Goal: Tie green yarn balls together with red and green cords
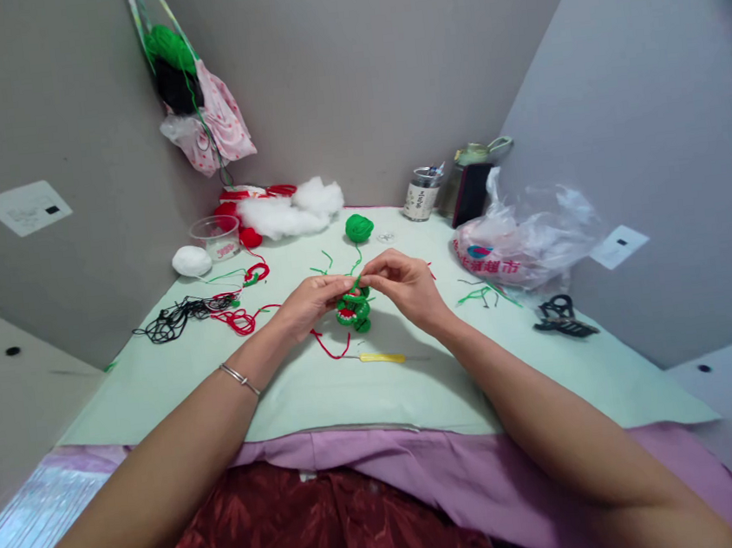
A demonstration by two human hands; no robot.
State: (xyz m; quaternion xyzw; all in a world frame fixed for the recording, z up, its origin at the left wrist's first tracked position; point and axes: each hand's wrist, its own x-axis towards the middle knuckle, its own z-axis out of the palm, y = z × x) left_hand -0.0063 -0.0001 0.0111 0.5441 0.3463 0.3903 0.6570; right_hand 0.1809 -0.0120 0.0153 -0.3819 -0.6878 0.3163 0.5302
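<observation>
at the middle of the desk, over its pale green cover, a small green and red crochet piece is held between both hands. the left hand is closed narrowly on the piece's left side, and the right hand is pinched on green yarn at its top; whether a needle or hook is held there cannot be told. a green strand is seen running from the piece back to the green yarn ball further up the desk, and a red tail is trailed from beneath it.

the piece appears already built up into several rounded green loops with red inside, so a good part of the work is judged done; since the yarn is uncut and loose tails remain, finishing is judged left. a yellow-handled hook is laid unused just in front of the hands.

as for containers, a clear plastic cup is stood at the back left with its contents not discernible, beside a white ball. a jar at the back right is filled with something too small to tell. a crumpled plastic bag is laid at the right, contents hidden. a hanging bag on the wall is seen holding green and dark yarn. white stuffing is piled loose at the back, and black yarn is tangled at the left.
</observation>
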